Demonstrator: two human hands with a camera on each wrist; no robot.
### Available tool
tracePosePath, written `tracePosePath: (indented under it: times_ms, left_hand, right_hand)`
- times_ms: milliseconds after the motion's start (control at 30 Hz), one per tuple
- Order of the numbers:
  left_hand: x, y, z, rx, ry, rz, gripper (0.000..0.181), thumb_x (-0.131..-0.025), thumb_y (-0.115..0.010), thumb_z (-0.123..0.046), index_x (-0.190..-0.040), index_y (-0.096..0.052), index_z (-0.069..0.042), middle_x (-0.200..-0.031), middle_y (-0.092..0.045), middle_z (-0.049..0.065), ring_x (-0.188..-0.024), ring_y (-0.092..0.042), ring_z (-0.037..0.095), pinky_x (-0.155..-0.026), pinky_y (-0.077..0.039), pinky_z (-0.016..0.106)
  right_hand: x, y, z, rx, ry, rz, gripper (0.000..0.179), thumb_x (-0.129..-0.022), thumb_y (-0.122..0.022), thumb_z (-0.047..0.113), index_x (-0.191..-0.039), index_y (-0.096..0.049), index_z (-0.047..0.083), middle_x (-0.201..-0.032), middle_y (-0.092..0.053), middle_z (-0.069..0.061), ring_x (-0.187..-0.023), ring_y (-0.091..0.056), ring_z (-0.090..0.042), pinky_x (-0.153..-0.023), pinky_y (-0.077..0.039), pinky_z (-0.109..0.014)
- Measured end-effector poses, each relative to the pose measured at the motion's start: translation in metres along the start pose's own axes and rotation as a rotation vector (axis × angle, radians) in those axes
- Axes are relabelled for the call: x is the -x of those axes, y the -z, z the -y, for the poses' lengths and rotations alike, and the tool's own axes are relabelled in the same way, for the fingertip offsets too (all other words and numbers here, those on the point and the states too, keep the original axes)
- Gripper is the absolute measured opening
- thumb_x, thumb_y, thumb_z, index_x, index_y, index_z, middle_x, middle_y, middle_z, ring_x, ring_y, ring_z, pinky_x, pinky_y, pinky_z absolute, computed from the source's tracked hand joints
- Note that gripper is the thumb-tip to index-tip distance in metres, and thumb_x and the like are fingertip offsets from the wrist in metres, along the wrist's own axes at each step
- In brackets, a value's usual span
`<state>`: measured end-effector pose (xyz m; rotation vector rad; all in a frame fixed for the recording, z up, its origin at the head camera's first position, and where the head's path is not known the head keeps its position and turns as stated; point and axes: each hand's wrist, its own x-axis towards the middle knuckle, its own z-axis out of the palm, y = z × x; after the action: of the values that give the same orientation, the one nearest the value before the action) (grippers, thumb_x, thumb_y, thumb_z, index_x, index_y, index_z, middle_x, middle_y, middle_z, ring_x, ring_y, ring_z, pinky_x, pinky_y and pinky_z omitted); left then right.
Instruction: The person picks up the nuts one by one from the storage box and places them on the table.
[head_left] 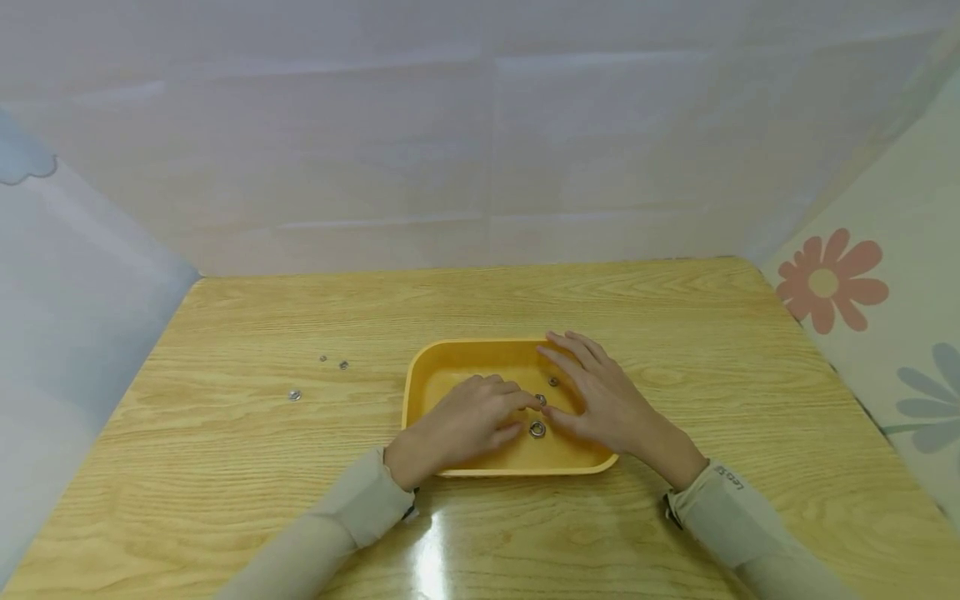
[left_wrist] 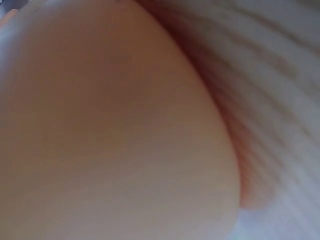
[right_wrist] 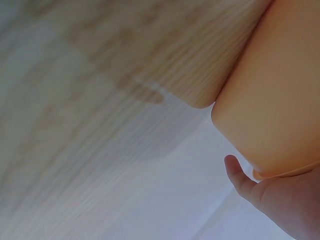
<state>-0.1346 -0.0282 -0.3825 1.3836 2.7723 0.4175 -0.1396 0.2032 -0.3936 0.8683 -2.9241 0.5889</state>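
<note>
Left hand: the left hand lies palm down inside the yellow tray, fingers curled toward the right; its fingertips meet at a small metal nut and appear to pinch it, though the pinch itself is too small to see surely.
Right hand: the right hand lies in the tray's right half, fingers straight and spread, released, pointing up and left; it holds nothing, and its thumb reaches toward the left hand's fingertips.
Between the hands: a larger metal ring lies on the tray floor just below the left fingertips; another small nut lies just left of the right hand's fingers.
Tray: shallow, rectangular with rounded corners, directly under both hands, resting on the wooden counter. In the right wrist view the tray wall fills the right side, with a fingertip just below it.
Left wrist view: blurred, filled by a close orange-tan surface; what it is cannot be told.
Left of the hands: three small metal pieces lie loose on the counter, well apart from the tray.
Sleeves: beige sleeves cover both forearms.
Around: pale walls; a flower print on the right.
</note>
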Motion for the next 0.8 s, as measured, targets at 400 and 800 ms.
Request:
tracePosePath:
  times_ms: [400,800]
  left_hand:
    - [-0.0034,-0.0025,-0.0004,0.023,-0.015,0.032,0.032,-0.095,-0.068,-0.022,-0.127,-0.067,-0.018,-0.118,-0.070,-0.003,-0.105,-0.065,0.015,-0.091,-0.054,0.031]
    - [-0.0056,-0.0076,-0.0027,0.016,-0.009,0.172,0.036,-0.097,-0.064,-0.026,-0.133,-0.063,-0.020,-0.131,-0.063,0.000,-0.116,-0.060,0.017,-0.098,-0.052,0.030]
  right_hand:
    - [0.0005,0.0003,-0.0001,0.004,0.016,-0.014,0.075,-0.087,-0.072,0.034,-0.150,-0.041,0.010,-0.159,-0.032,-0.013,-0.147,-0.025,-0.039,-0.116,-0.027,-0.062]
    - [0.0002,-0.0019,-0.0015,0.014,0.030,-0.018,0.073,-0.086,-0.070,0.023,-0.151,-0.041,0.009,-0.159,-0.032,-0.014,-0.147,-0.026,-0.039,-0.116,-0.028,-0.061]
